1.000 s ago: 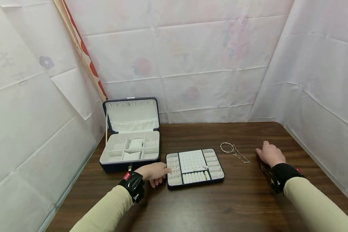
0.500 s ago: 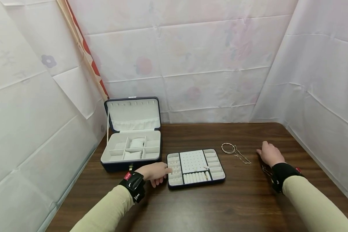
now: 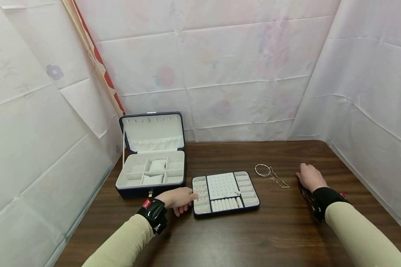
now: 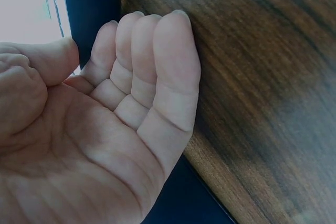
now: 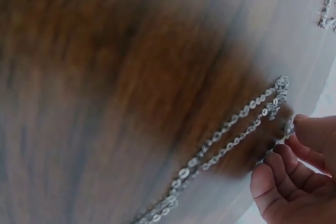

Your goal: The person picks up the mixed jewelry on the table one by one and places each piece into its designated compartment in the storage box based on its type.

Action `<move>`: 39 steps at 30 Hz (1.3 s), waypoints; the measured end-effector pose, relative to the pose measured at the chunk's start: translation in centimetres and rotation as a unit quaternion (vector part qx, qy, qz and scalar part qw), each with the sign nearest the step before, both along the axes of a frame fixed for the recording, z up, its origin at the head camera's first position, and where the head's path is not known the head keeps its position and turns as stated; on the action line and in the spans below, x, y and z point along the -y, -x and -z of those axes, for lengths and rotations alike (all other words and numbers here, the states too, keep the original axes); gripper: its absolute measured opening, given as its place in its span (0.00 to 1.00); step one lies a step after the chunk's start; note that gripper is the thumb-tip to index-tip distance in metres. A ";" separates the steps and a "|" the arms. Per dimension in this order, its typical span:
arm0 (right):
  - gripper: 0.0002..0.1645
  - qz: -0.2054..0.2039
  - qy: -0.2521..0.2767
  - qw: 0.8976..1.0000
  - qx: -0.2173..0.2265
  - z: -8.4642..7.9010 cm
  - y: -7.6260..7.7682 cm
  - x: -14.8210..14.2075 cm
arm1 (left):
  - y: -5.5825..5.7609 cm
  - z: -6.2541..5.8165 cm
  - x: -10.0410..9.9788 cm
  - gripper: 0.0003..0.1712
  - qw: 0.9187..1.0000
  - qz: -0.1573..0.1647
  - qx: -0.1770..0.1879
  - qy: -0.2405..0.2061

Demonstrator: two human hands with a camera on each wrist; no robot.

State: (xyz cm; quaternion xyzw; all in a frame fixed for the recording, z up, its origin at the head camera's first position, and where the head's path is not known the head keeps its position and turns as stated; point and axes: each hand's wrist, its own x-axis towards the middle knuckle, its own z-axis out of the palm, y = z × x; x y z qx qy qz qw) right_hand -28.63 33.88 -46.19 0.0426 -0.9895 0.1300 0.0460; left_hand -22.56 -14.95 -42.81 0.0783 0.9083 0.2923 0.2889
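My left hand (image 3: 177,197) is at the left edge of a flat jewelry tray (image 3: 219,185) in the head view, its thumb over the rim. In the left wrist view, its bent fingers (image 4: 170,51) lie against the tray's dark side. Far to the right, my right hand (image 3: 310,178) is low over the table. Its thumb and forefinger pinch a small shiny bead-like piece of jewelry (image 5: 289,127), seen in the right wrist view. Beside those fingertips a chain necklace (image 5: 214,139) stretches across the wood, partly under the wrist in the head view.
An open dark-blue jewelry box (image 3: 133,191) with small cushions (image 3: 152,180) stands behind the left hand. Between tray and right hand lie a bangle (image 3: 262,175) and a thin chain (image 3: 280,182). White sheeting (image 3: 234,85) encloses the table's back and sides.
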 end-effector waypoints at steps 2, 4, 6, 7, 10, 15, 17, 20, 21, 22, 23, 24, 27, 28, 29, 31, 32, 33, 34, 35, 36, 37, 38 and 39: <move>0.11 -0.001 -0.003 1.000 -0.002 -0.1 0.0 0.0 | 0.0 0.0 0.0 0.22 1.000 0.000 -0.001 -0.001; 0.10 -0.004 -0.007 1.000 -0.005 -0.1 -0.1 0.0 | -0.1 -0.1 0.0 0.22 1.000 0.000 -0.002 -0.003; 0.09 -0.005 -0.007 1.000 -0.007 -0.2 -0.2 0.0 | -0.2 -0.1 0.0 0.22 1.000 0.001 -0.003 -0.005; 0.09 -0.007 -0.007 1.000 -0.007 -0.3 -0.2 0.0 | -0.2 -0.1 0.0 0.22 1.000 0.001 -0.004 -0.006; 0.08 -0.007 -0.001 1.000 -0.001 -0.3 -0.2 -0.1 | -0.2 -0.1 0.0 0.22 1.000 0.002 -0.005 -0.007; 0.05 -0.006 0.016 1.000 0.010 -0.4 -0.1 -0.3 | -0.1 -0.1 0.0 0.22 1.000 0.002 -0.002 -0.002; 0.05 -0.007 0.019 1.000 0.009 -0.4 -0.1 -0.4 | -0.1 -0.1 0.0 0.22 1.000 0.002 -0.002 -0.003; 0.04 -0.010 0.021 1.000 0.010 -0.3 0.0 -0.5 | -0.1 0.0 0.1 0.21 1.000 0.002 -0.004 -0.008; 0.04 -0.012 0.023 1.000 0.010 -0.3 0.0 -0.6 | -0.1 0.0 0.1 0.21 1.000 0.002 -0.005 -0.009; 0.03 -0.013 0.025 1.000 0.010 -0.2 0.0 -0.6 | -0.2 0.0 0.1 0.21 1.000 0.002 -0.005 -0.010; 0.03 -0.014 0.028 0.999 0.012 -0.2 0.0 -0.6 | -0.2 0.0 0.1 0.21 1.000 0.002 -0.005 -0.010; 0.03 -0.015 0.031 0.999 0.013 -0.2 0.0 -0.7 | -0.2 0.1 0.2 0.21 1.000 0.002 -0.006 -0.011; 0.04 -0.021 0.040 0.999 0.013 -0.1 -0.2 -0.7 | -0.2 0.1 0.2 0.21 1.000 0.002 -0.006 -0.011; 0.04 -0.023 0.042 0.999 0.015 -0.1 -0.2 -0.8 | -0.2 0.1 0.2 0.21 1.000 0.003 -0.006 -0.012; 0.05 -0.024 0.044 0.999 0.016 -0.1 -0.2 -0.7 | -0.2 0.1 0.2 0.21 1.000 0.003 -0.006 -0.012; 0.06 -0.027 0.045 0.999 0.017 -0.1 -0.2 -0.8 | -0.2 0.1 0.2 0.22 1.000 0.003 -0.006 -0.013; 0.06 -0.028 0.045 0.998 0.018 -0.1 -0.2 -0.8 | -0.2 0.1 0.2 0.22 1.000 0.003 -0.006 -0.014; 0.06 -0.028 0.046 0.998 0.018 0.0 -0.1 -0.8 | -0.2 0.1 0.2 0.22 1.000 0.003 -0.007 -0.014; 0.06 -0.030 0.047 0.998 0.017 0.0 -0.1 -0.8 | -0.2 0.1 0.2 0.22 1.000 0.002 -0.007 -0.014; 0.07 -0.030 0.048 0.998 0.017 0.0 -0.1 -0.8 | -0.2 0.1 0.2 0.22 1.000 0.002 -0.007 -0.014; 0.07 -0.031 0.049 0.998 0.017 0.1 0.0 -0.7 | -0.2 0.1 0.2 0.21 1.000 0.001 -0.007 -0.014; 0.06 -0.032 0.050 0.998 0.015 0.1 0.0 -0.7 | -0.2 0.1 0.2 0.21 1.000 0.001 -0.007 -0.014; 0.06 -0.033 0.051 0.998 0.013 0.2 0.0 -0.7 | -0.2 0.1 0.2 0.21 1.000 0.000 -0.007 -0.014; 0.06 -0.033 0.052 0.998 0.010 0.2 0.0 -0.7 | -0.2 0.1 0.1 0.21 1.000 0.000 -0.007 -0.014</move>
